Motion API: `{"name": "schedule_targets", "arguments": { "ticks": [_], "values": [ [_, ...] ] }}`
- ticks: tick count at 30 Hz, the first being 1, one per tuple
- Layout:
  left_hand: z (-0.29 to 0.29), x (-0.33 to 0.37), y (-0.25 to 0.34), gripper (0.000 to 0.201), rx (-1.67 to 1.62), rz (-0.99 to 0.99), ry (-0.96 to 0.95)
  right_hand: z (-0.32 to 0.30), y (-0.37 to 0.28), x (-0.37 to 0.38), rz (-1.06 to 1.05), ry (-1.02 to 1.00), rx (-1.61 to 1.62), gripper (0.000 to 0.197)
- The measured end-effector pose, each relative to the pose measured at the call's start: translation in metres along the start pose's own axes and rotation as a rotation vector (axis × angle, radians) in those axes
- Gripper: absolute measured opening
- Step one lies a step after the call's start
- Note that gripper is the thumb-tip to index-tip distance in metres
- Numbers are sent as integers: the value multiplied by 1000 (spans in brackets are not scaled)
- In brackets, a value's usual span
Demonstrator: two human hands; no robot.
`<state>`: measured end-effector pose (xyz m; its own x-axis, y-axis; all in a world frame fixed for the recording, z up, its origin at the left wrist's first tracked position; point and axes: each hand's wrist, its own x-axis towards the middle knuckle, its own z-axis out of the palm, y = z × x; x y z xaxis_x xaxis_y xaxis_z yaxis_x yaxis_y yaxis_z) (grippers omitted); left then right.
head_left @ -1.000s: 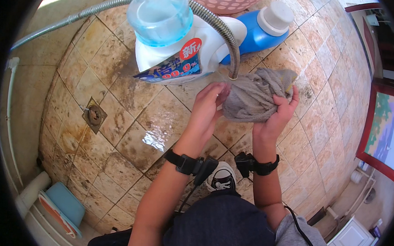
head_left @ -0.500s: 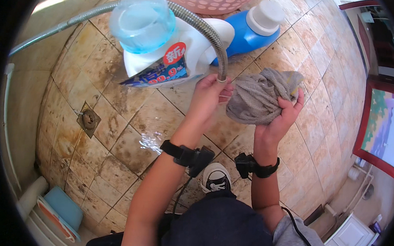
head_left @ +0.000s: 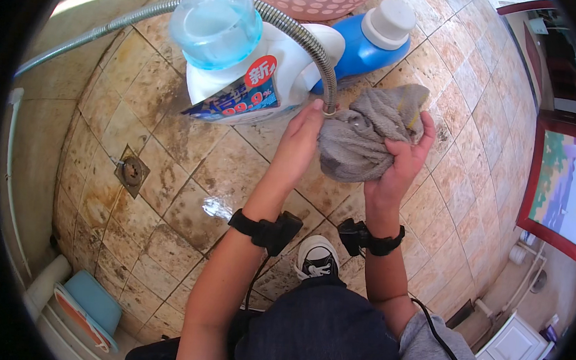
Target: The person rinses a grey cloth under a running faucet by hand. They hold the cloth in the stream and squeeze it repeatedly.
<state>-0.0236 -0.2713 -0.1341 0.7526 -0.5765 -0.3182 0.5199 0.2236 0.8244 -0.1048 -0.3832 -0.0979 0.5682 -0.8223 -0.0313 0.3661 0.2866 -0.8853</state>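
Observation:
Bunched and wrung-looking, a grey cloth (head_left: 361, 141) rests in my right hand (head_left: 399, 163), whose thumb and fingers close on its right side. My left hand (head_left: 301, 141) is at the cloth's left edge, its thumb against the end of a ribbed metal hose (head_left: 311, 41); the other fingers are mostly hidden behind hose and cloth. The hose arches down from the left and its open end meets the cloth's upper left. Just beyond my hands stand a white detergent bottle (head_left: 299, 83) with a translucent blue cap (head_left: 214, 29) and a blue bottle (head_left: 373, 54) with a whitish cap.
A pink perforated basket (head_left: 310, 2) is at the far edge. The tiled floor (head_left: 162, 225) is stained and wet in places, with a square drain (head_left: 132, 170) at left. My shoe (head_left: 318, 256) is below my hands. A blue stool-like item (head_left: 92, 306) sits lower left.
The cloth and my right hand have moved left, against the hose end. My left hand has turned, and its fingers have passed out of sight behind the cloth.

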Motion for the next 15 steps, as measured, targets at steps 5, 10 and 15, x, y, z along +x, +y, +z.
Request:
{"name": "schedule_targets", "arguments": {
  "ticks": [5,10,15],
  "values": [
    [-5,-9,-9,38,-62,-53,99,12,12,-5,40,-49,-2,70],
    [-10,-24,-7,51,86,-54,270,10,24,-7,-38,-85,-66,72],
    [-8,-36,4,41,-183,-95,253,14,24,-10,-37,-106,-52,75]
  ]
}}
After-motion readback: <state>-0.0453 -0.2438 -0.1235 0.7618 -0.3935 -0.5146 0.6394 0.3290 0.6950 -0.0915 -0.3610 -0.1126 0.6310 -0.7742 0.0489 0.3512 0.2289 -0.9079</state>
